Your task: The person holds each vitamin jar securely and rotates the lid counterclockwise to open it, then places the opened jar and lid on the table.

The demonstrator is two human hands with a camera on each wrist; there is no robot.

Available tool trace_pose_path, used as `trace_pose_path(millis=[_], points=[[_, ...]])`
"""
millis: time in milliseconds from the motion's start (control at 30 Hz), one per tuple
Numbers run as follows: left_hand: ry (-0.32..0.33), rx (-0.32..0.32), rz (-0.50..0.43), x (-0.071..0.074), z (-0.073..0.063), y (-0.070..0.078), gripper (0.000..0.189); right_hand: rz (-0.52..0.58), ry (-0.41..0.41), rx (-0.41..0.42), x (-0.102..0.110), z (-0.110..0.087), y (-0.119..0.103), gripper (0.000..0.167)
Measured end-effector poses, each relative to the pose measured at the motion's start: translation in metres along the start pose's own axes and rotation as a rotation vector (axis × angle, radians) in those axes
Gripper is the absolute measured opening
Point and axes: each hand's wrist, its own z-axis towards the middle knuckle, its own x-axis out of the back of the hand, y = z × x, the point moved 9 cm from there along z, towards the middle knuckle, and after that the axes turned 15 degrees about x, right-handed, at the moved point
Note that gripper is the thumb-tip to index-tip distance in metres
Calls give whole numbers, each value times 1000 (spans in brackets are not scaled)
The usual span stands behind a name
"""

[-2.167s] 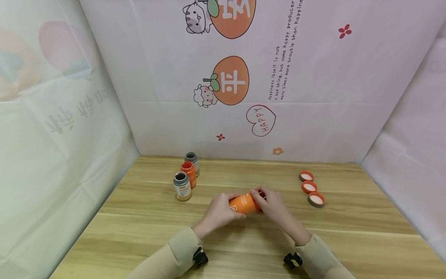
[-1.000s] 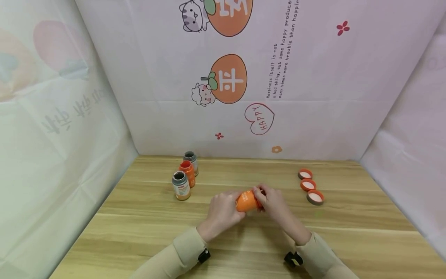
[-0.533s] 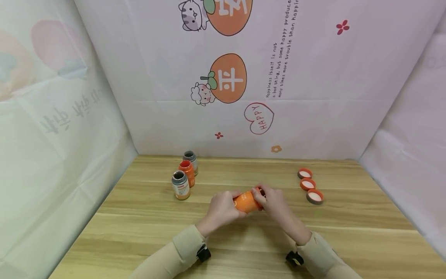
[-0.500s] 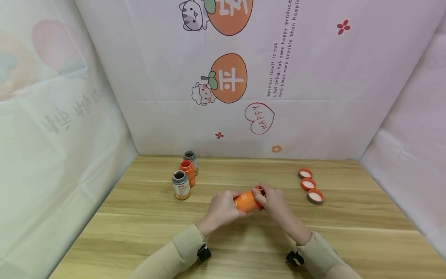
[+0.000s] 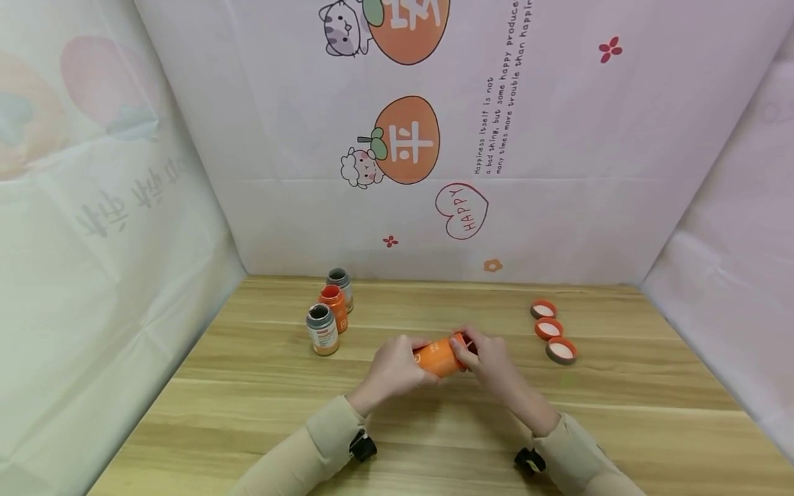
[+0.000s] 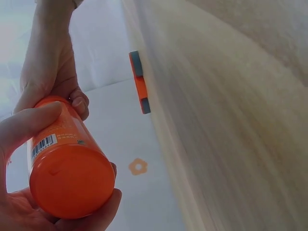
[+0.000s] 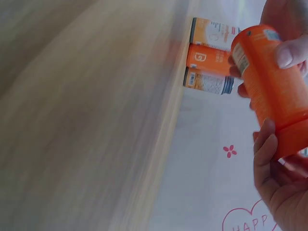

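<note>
An orange bottle (image 5: 435, 358) is held tilted above the table, its lid end toward the right. My left hand (image 5: 393, 368) grips the body, with thumb and fingers wrapped round it near the base. At the other end my right hand (image 5: 493, 365) pinches the orange lid (image 7: 293, 137) with curled fingers and thumb. Its far side is hidden behind the fingers. The left wrist view shows the bottle's round base (image 6: 72, 180) and a barcode label.
Three lidless bottles stand upright at the back left: a grey-necked one (image 5: 323, 334), an orange one (image 5: 338, 313) and another grey-necked one (image 5: 340, 279). Three lids, including the nearest lid (image 5: 561, 350), lie inside up on the wooden table (image 5: 620, 413) at right. White printed sheets (image 5: 279, 138) enclose the back and sides.
The left hand rolled the bottle over about a second ago and has since turned it back, so its logo shows again. The right wrist has shifted slightly right, its grip staying at the lid.
</note>
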Motion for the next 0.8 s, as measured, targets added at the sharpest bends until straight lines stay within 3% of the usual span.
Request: trace_pose_path(millis=[167, 333, 667, 800], points=[[-25, 26, -40, 1, 0, -2, 49, 66, 1, 112, 0, -1, -4, 13], [-20, 35, -32, 2, -1, -3, 50, 138, -14, 87, 1, -2, -1, 15], [44, -19, 79, 5, -7, 6, 54, 336, -77, -309, -2, -12, 21, 38], [64, -40, 96, 4, -7, 6, 51, 442, -107, -413, -7, -16, 28, 48]])
